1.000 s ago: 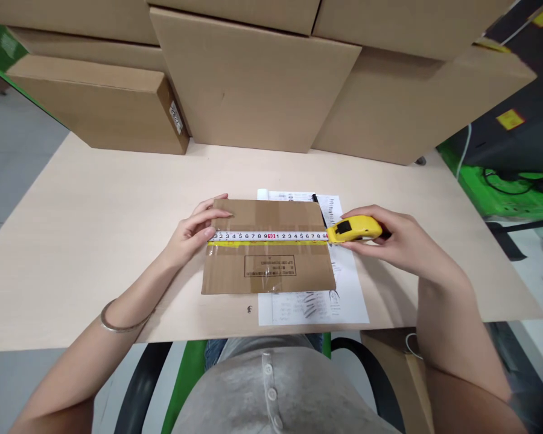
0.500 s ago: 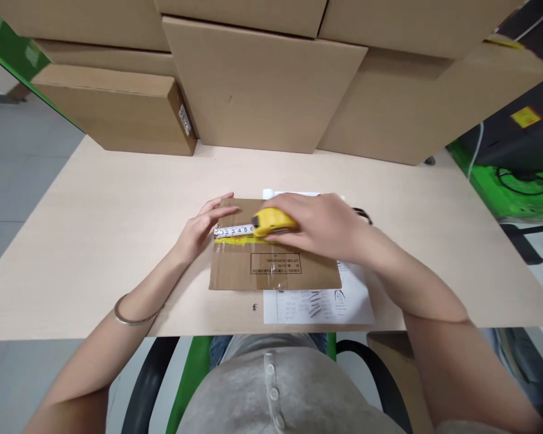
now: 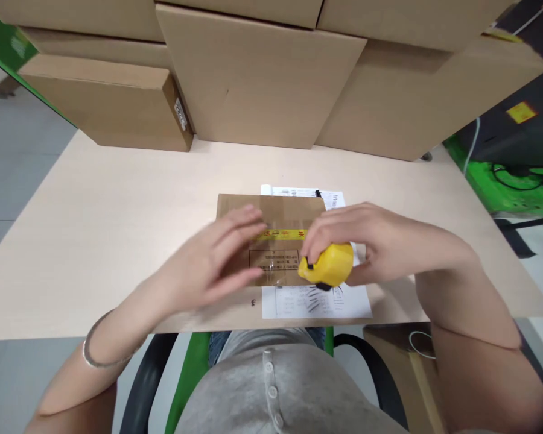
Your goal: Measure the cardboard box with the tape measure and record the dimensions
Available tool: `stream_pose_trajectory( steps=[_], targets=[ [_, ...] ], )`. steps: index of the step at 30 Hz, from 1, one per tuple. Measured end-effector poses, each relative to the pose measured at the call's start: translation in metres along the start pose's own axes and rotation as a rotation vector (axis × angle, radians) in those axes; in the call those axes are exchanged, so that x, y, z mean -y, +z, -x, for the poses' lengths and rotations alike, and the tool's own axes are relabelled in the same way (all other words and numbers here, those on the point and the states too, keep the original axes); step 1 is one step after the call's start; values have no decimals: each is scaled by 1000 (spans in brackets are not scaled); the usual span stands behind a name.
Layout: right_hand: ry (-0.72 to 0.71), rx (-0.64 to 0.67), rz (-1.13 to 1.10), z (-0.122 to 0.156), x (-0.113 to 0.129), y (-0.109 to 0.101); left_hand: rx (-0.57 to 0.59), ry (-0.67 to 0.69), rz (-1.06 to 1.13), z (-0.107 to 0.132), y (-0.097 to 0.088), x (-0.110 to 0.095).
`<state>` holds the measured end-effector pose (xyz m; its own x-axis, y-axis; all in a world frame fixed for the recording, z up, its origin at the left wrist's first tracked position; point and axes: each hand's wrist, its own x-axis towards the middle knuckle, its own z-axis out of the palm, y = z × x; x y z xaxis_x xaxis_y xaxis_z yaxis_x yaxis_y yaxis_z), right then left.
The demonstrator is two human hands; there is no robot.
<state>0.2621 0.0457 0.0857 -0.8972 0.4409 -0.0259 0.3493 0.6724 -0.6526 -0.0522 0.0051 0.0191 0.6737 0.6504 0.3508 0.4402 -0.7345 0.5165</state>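
A small brown cardboard box (image 3: pixel 271 208) lies on the table in front of me, with a strip of yellow tape (image 3: pixel 287 234) and a printed black frame on its top. My right hand (image 3: pixel 357 238) grips a yellow tape measure (image 3: pixel 332 265) over the box's right front part; no blade shows out of its case. Over the left part of the box is my left hand (image 3: pixel 221 256), fingers spread and holding nothing. Whether it touches the box I cannot tell. Printed sheets of paper (image 3: pixel 344 306) stick out from under the box at front and back.
Large cardboard boxes (image 3: pixel 262 78) stand stacked along the back of the table (image 3: pixel 131 229). A flatter box (image 3: pixel 104 111) stands at the back left. A small black object (image 3: pixel 318 193) lies on the paper behind the box. Black chair armrests (image 3: pixel 149 383) flank me below the table edge.
The tape measure's blade, laid along the box top before, has gone back into the case. My right hand carried it right and nearer to me. My left hand moved from the left edge over the box.
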Motion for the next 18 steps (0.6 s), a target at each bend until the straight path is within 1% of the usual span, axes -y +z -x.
stream_pose_trajectory(
  steps=[1, 3, 5, 8, 10, 13, 18],
  targets=[
    [8, 37, 0, 5, 1, 3, 63, 32, -49, -4, 5, -14],
    [4, 90, 8, 8, 4, 11, 129, 79, -121, -9, 18, -32],
    [-8, 105, 28, 5, 5, 17, 130, 105, -169, -11, 33, -36],
    [-6, 93, 52, -2, 1, 14, 104, 130, -208, -7, 45, -29],
    [-8, 105, 30, -9, -7, 4, 113, 164, -224, -5, 46, -25],
    [-2, 106, 3, -23, -27, -19, 155, 211, -271, -4, 45, -26],
    [103, 25, 135, -54, -74, -58, 192, 204, -349, -6, 46, -31]
  ],
)
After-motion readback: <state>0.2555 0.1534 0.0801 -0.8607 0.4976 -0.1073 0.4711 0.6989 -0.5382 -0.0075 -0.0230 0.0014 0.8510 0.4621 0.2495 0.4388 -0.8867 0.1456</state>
